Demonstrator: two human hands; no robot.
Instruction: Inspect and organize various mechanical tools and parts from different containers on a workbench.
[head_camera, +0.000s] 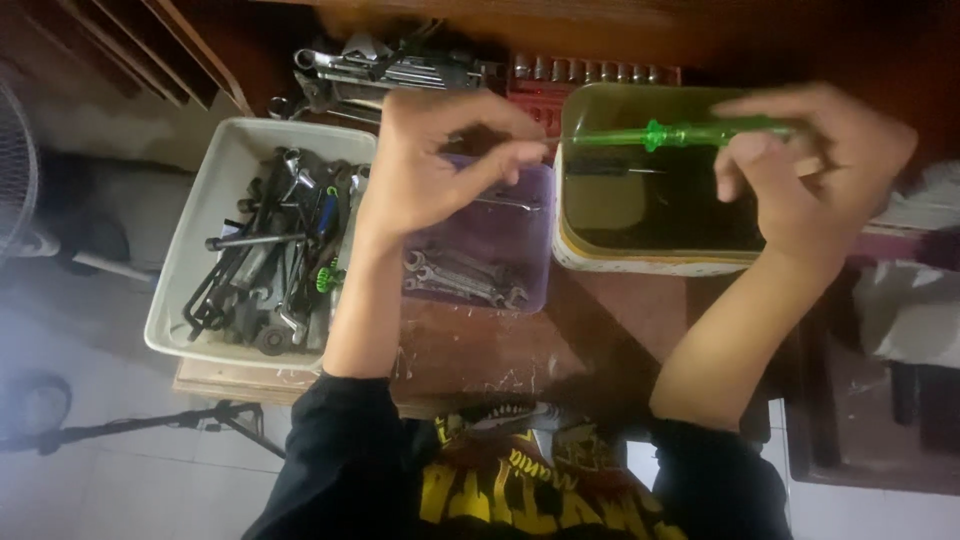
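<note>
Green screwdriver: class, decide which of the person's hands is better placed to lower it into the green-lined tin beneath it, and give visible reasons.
Probably the right hand: it grips the handle of the green screwdriver directly above the tin. The left hand only pinches the shaft tip, over the purple tray.

Brown wooden table (480, 350), scratched near the front edge. On it, left to right: white tub (195, 235) of tools, purple tray (530, 245) of wrenches, green-lined tin (600, 255). Behind these, loose wrenches (380, 65) and a red socket rail (590, 75).
</note>
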